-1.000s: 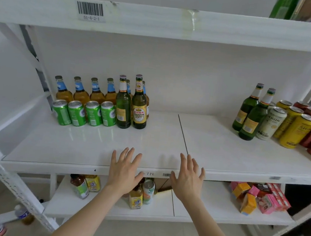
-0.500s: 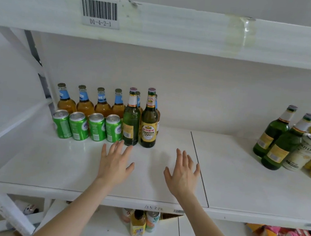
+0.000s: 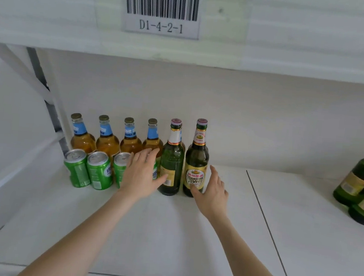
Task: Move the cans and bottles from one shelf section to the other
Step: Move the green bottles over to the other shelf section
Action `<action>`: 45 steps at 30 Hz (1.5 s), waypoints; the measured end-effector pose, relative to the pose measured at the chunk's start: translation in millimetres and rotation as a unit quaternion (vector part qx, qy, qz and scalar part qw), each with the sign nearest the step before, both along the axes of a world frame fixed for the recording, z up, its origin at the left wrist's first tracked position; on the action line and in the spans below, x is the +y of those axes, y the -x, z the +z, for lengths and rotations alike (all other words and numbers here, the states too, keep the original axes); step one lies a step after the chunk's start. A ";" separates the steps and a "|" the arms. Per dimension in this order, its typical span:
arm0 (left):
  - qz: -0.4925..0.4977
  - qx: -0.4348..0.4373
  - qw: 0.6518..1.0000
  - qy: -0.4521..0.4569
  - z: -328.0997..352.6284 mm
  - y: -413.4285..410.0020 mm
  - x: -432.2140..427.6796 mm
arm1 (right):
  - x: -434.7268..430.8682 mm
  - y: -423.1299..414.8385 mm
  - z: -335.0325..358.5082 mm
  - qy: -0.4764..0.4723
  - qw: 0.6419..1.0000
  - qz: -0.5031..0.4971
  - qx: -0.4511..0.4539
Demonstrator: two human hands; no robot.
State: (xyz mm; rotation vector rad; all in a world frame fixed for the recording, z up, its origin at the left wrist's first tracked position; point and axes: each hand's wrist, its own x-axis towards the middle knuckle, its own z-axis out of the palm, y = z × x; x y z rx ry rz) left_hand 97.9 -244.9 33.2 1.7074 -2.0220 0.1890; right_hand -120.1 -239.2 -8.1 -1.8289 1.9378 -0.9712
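Left hand (image 3: 140,176) and right hand (image 3: 213,192) open beside the beer bottles (image 3: 196,159) on the shelf (image 3: 167,236).
Fingers of both are apart, gripping nothing. The left hand is in front of the green cans (image 3: 99,170); the right is just right of the bottles. All stand near the shelf's back left corner.

left shelf section (image 3: 167,236): cans (image 3: 99,170) in near row | small bottles (image 3: 107,139) in row just behind cans | two tall bottles (image 3: 196,161) just right of both rows | right section (image 3: 311,239): more bottles (image 3: 359,181), well apart
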 end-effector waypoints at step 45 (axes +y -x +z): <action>-0.126 0.299 0.935 -0.142 15.0 25.2 -14.5 | 0.0 39.6 8.9 -0.045 0.903 0.080 -0.419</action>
